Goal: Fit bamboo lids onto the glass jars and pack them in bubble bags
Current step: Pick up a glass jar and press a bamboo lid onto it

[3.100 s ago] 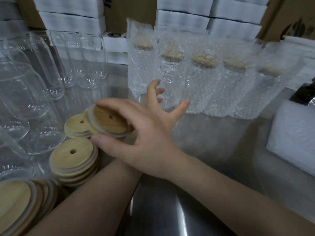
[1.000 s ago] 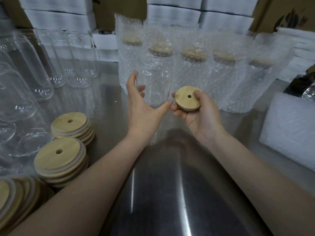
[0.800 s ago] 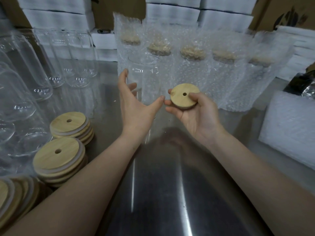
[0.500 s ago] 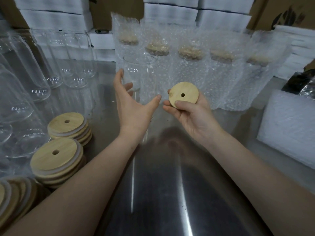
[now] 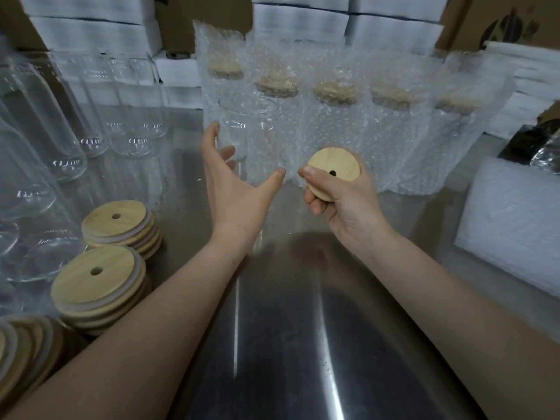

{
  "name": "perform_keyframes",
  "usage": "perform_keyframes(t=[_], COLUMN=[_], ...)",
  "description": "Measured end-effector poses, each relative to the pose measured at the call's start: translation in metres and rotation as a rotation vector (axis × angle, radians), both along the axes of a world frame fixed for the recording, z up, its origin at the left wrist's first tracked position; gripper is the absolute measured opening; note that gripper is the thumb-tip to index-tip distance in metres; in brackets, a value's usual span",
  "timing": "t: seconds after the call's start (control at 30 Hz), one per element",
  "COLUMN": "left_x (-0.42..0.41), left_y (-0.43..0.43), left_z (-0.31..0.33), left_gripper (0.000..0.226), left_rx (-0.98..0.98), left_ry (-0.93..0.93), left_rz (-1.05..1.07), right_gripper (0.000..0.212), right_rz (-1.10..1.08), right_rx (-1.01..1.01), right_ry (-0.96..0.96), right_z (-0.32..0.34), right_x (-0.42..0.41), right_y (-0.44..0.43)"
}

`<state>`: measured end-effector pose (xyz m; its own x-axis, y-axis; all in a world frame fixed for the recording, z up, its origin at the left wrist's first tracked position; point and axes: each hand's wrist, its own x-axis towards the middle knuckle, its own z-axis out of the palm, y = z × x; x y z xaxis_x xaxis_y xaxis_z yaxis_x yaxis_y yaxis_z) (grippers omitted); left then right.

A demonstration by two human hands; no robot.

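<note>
Tilted more, lid (image 5: 336, 161) — pinched in right fingers (image 5: 316, 174) (left hand (image 5: 236, 189) spread).

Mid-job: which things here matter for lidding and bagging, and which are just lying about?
In the job: bamboo lid, held in right hand; bare glass jar by open left hand; lid stacks; empty jars; bagged jars.
Lying about: white boxes; cardboard carton; black item.

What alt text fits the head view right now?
The right hand holds a bamboo lid while the open left hand is spread beside an uncovered glass jar on a steel table. Behind stands a row of bagged jars, with lid stacks and empty jars at left.
</note>
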<state>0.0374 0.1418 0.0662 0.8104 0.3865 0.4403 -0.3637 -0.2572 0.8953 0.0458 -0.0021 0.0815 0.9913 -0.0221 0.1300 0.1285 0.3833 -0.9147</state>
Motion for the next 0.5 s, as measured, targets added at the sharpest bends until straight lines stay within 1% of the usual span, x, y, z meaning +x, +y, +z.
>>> perform_keyframes(t=[0.1,0.23,0.3,0.5], left_x=[0.0000,0.0000,-0.0001,-0.0009], left_y=[-0.0004,-0.0003,-0.0002,-0.0002], left_z=[0.0002,0.0005,0.0006,0.0006], left_gripper=[0.100,0.100,0.100,0.099], left_rx=[-0.007,-0.003,0.001,0.012], left_ry=[0.005,0.010,0.011,0.007], left_rz=[0.002,0.002,0.003,0.005], right_gripper=[0.029,0.013,0.013,0.032], right_rz=[-0.002,-0.008,0.003,0.079], right_rx=[-0.051,-0.040,-0.022,0.064], right_ry=[-0.009,0.007,0.024,0.040], right_z=[0.0018,0.0049,0.0066,0.0086], right_x=[-0.0016,-0.0035,-0.0039,-0.0043], right_y=[-0.0010,-0.0005,-0.0004,-0.0002])
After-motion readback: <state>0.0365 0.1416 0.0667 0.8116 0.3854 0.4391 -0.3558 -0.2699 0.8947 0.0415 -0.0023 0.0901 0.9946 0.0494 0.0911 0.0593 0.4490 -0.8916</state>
